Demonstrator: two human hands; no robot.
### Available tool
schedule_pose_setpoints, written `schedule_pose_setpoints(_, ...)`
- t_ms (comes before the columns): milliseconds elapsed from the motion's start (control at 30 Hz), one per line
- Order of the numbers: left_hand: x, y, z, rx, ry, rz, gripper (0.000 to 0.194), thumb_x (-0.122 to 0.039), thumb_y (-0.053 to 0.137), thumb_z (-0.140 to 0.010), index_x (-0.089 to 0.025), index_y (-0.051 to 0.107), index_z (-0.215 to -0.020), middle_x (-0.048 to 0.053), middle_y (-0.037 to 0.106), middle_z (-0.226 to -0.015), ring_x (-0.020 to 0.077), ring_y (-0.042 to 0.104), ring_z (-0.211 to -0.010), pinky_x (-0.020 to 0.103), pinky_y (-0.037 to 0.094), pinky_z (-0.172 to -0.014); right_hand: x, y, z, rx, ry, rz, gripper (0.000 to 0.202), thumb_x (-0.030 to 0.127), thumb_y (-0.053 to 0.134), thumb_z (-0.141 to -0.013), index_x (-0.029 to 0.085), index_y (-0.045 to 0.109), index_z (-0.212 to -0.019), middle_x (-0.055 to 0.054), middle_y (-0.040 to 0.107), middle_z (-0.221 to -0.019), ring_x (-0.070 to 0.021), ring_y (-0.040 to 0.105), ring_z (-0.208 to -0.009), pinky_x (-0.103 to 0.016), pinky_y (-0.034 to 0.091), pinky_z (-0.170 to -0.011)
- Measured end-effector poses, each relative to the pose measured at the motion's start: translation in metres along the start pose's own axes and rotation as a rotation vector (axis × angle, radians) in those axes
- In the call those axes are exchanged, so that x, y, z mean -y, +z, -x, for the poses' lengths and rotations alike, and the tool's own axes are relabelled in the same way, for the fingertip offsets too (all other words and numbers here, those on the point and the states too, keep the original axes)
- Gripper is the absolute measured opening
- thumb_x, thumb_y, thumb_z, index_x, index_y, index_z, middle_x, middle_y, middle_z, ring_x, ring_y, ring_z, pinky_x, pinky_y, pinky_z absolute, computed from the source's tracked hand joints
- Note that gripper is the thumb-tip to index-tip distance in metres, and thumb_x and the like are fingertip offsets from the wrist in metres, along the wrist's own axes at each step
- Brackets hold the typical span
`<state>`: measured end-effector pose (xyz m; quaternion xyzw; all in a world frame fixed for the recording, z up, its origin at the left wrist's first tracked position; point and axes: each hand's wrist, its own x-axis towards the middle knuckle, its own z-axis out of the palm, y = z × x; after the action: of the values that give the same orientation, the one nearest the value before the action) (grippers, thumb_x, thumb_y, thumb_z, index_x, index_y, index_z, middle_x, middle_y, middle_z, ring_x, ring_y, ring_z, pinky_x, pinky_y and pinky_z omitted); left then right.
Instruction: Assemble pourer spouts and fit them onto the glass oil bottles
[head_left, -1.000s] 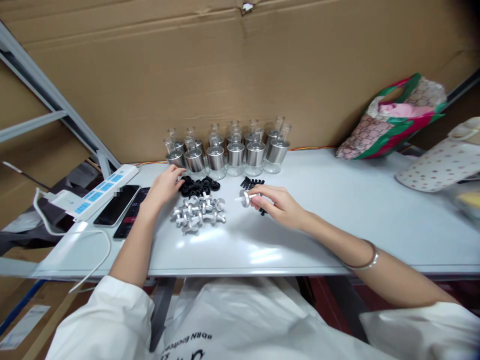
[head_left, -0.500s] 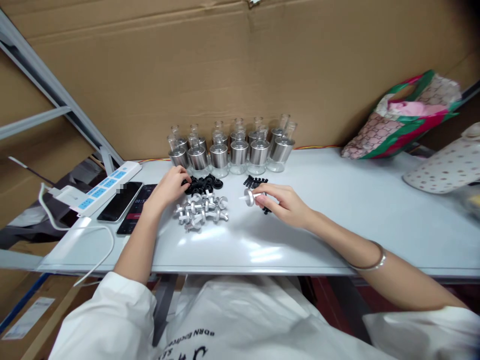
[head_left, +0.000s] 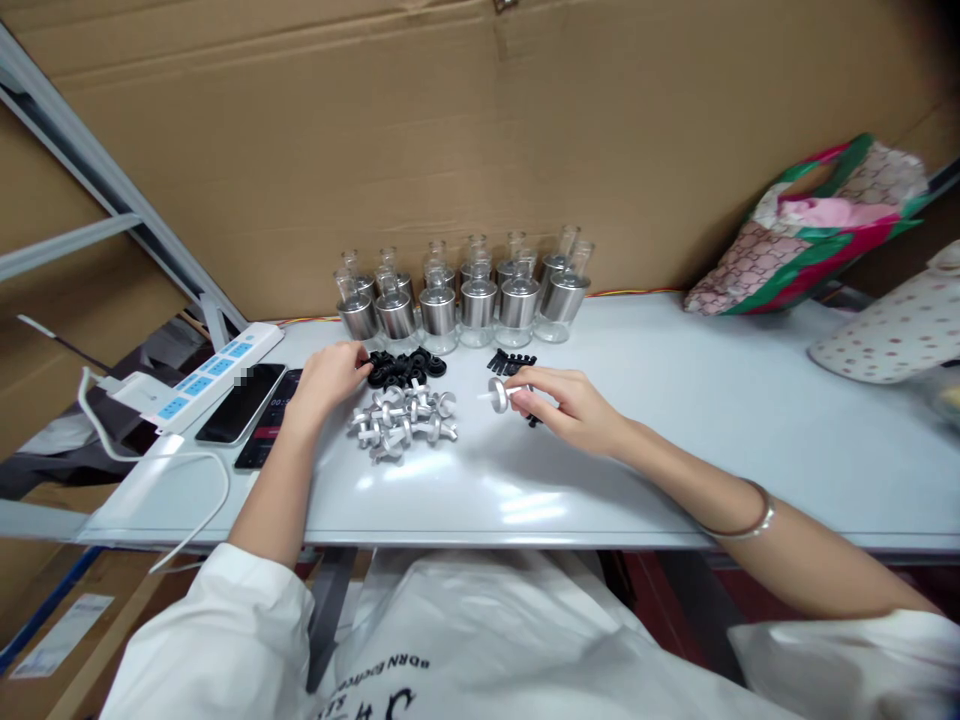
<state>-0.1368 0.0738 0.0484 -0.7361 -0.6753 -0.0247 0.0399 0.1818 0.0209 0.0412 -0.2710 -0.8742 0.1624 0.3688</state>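
Note:
My right hand (head_left: 566, 405) pinches a silver disc-shaped stopper (head_left: 498, 395) above the table, its whitish stem pointing left. At the left edge of a pile of round black rubber-like rings (head_left: 409, 368), my left hand (head_left: 334, 378) has its fingers curled together. Whether a ring is between those fingertips is hidden. Just in front of the rings lies a heap of similar silver stoppers (head_left: 401, 420). Small black pieces (head_left: 514, 362) lie behind my right hand, some partly covered by it.
Two rows of glass bottles with metal sleeves (head_left: 478, 295) stand at the back against cardboard. To the left are a power strip (head_left: 210, 372), two phones (head_left: 241, 405) and a white cable (head_left: 217, 500). At the right sit a patterned bag (head_left: 780, 240) and a dotted white container (head_left: 877, 340).
My left hand has shifted slightly left and down at the edge of the black rings, its fingers drawn closer together. The right hand keeps the stopper in nearly the same place.

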Motion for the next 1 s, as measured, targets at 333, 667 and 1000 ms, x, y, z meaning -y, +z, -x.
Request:
schedule_pose_setpoints(333, 0.0, 0.001, -0.002, -0.138, 0.007, 0.1, 0.022, -0.025, 0.047, -0.082, -0.02, 0.061, -0.099, 0.007, 0.07, -0.098, 0.0231, 0.063, -0.087, 0.03, 0.043, -0.071, 0.001, 0.0, 0.0, -0.001, -0.006, -0.006, 0.024, 0.027, 0.04, -0.096, 0.016, 0.06, -0.087, -0.002, 0.063, -0.073, -0.0102, 0.055, -0.06, -0.02, 0.042, -0.059)
schedule_pose_setpoints(667, 0.005, 0.009, -0.008, -0.27, 0.176, 0.202, 0.023, -0.021, 0.043, -0.087, -0.017, 0.064, -0.095, 0.008, 0.065, -0.101, 0.021, 0.061, -0.09, 0.03, 0.045, -0.082, 0.0, 0.0, 0.0, -0.005, -0.031, 0.006, 0.025, 0.028, 0.04, -0.096, 0.017, 0.06, -0.088, -0.003, 0.064, -0.074, -0.0103, 0.055, -0.061, -0.021, 0.042, -0.06)
schedule_pose_setpoints(1000, 0.008, 0.01, -0.01, -0.194, 0.076, 0.089, 0.032, -0.019, 0.041, -0.088, -0.015, 0.056, -0.116, 0.012, 0.063, -0.114, 0.0258, 0.057, -0.108, 0.036, 0.042, -0.092, 0.003, -0.001, 0.0, 0.023, -0.042, 0.018, 0.025, 0.025, 0.039, -0.097, 0.016, 0.061, -0.088, -0.004, 0.064, -0.077, -0.0105, 0.056, -0.063, -0.021, 0.042, -0.061)
